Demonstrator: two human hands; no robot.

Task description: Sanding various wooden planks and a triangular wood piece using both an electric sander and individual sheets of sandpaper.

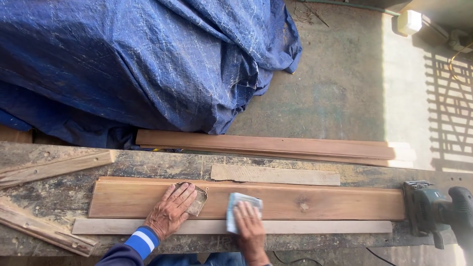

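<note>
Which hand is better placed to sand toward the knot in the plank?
Right. The right hand already presses the folded sandpaper on the plank, nearer the knot; the left hand lies farther away.

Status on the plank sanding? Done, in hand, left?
Done: cannot tell any sanded stretch; the plank looks evenly brown. In hand: the left hand presses a worn sandpaper scrap on it, the right hand a folded white pad. Left: judging loosely, the length toward the power tool lies beyond both hands.
</note>
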